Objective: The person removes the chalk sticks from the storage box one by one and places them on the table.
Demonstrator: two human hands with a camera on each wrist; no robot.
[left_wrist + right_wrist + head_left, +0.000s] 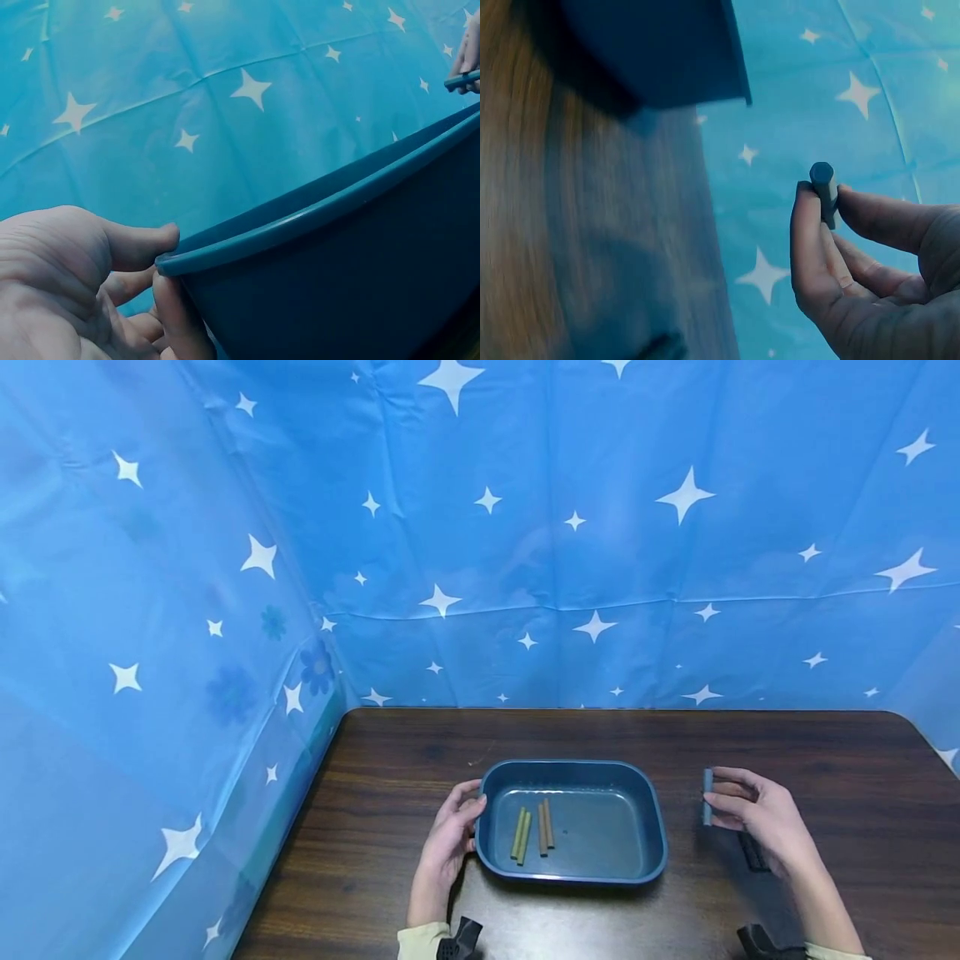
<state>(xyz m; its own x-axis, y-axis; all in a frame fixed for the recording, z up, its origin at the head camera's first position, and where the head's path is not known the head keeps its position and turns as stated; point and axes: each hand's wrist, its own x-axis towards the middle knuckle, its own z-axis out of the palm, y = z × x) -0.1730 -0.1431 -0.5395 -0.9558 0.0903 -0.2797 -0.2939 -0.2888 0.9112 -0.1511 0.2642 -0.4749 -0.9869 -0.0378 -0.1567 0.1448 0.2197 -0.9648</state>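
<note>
On the table stands a dark blue rectangular tray point(570, 881) with rounded corners. My left hand point(447, 835) pinches its left rim, the thumb over the top edge and fingers below the lip in the left wrist view. Two yellow-green sticks point(521, 837) and two brown sticks point(546, 828) lie side by side in the tray's left half. Right of the tray, my right hand point(761, 814) pinches a short blue-grey stick point(707, 797) between thumb and fingertips. The stick's flat-sided end point(822, 172) shows in the right wrist view.
A small black object point(752, 852) lies on the dark wood table point(375, 793) below my right hand, partly hidden by it. Blue cloth point(525, 552) with white stars hangs behind the table and along its left side.
</note>
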